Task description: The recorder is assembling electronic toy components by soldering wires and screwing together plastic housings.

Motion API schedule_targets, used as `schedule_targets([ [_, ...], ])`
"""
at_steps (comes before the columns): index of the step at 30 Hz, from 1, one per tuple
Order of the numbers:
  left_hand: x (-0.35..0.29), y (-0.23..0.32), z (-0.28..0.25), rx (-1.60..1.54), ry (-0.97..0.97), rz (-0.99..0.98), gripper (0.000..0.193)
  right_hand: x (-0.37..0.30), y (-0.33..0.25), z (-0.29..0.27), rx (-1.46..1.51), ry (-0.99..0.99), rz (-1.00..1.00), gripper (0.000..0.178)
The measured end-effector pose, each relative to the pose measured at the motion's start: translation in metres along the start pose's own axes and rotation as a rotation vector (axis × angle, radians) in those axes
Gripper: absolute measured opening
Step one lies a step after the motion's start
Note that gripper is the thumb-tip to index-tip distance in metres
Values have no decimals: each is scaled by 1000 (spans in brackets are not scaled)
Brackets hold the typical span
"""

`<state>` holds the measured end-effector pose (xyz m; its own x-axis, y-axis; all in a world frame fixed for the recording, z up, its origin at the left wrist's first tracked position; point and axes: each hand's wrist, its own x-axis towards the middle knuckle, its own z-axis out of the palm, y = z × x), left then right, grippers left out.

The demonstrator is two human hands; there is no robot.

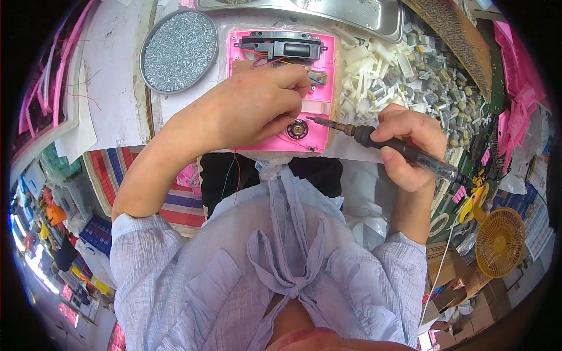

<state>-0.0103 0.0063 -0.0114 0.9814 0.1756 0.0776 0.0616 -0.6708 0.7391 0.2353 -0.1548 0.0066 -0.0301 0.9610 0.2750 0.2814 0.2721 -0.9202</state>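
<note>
A pink plastic housing [293, 140] lies on the bench in front of me. At its far end sits a black plastic mechanism [284, 47] with red and yellow wires. A small round speaker [297, 129] is set in its near right part. My left hand [257, 102] reaches over the housing, its fingers closed in a pinch beside the speaker; what they hold is hidden. In my right hand [410, 143] is a soldering iron [404, 153] with a black handle, its tip pointing left, just above the speaker. Thin red and green wires [237, 169] hang over the near edge.
A round metal dish of small screws [179, 51] stands at the far left. White plastic parts [374, 67] and small grey motors [436, 88] are heaped to the right. A metal tray [357, 14] sits behind. Yellow-handled scissors [473, 202] and a yellow basket [500, 243] are at right.
</note>
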Motion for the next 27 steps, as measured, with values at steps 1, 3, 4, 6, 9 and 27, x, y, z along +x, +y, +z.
schedule_targets([
  [1,0,1,0,0,1,-1,11,0,0,0,5,2,3,20],
  [3,1,1,2,17,21,11,11,0,0,1,12,4,7,20],
  [4,2,2,3,25,30,18,11,0,0,2,12,6,9,20],
  [6,2,3,4,40,33,5,11,0,1,2,9,-9,17,21],
  [9,2,3,5,46,42,10,11,0,2,1,-5,-40,25,22],
  [27,2,3,9,105,55,15,14,6,-3,13,-88,-44,-32,22],
])
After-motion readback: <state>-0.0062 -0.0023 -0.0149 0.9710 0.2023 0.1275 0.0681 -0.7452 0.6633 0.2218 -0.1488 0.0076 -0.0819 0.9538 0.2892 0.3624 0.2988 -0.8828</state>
